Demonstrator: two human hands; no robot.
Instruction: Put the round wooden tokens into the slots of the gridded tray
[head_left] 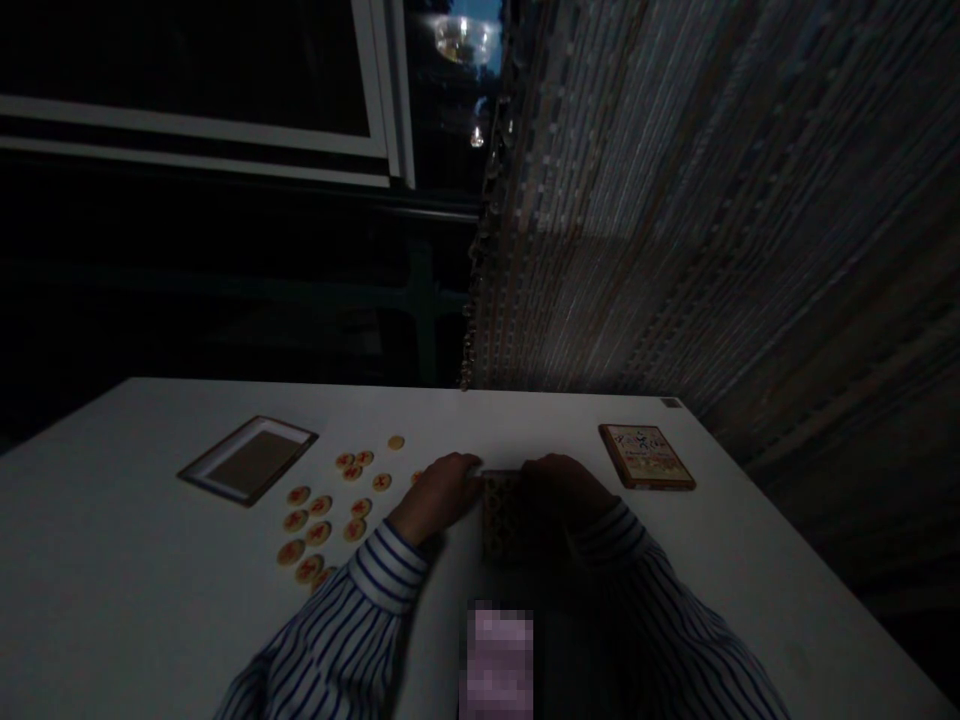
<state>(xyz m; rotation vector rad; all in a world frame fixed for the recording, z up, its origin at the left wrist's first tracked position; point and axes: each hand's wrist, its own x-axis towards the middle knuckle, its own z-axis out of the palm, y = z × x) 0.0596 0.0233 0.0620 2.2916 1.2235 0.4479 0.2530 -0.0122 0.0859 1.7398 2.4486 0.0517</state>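
Observation:
A dark shallow box (499, 520) lies on the white table in front of me, with rows of round pieces dimly showing inside. My left hand (442, 492) is at its left far corner, fingers closed against the edge. Over its right side reaches my right hand (571, 490), its fingers curled at the far edge and deep in shadow; what they hold, if anything, is hidden. Left of my left hand are scattered several round Chinese chess pieces (318, 533) with red characters. One piece (418, 477) is partly covered by that hand.
An open tray-like box part (309, 437) rests at the table's back left. A flat box with a printed picture (646, 458) is at the right. The table (150, 580) ends before a string curtain (585, 250) and a dark window. The light is very dim.

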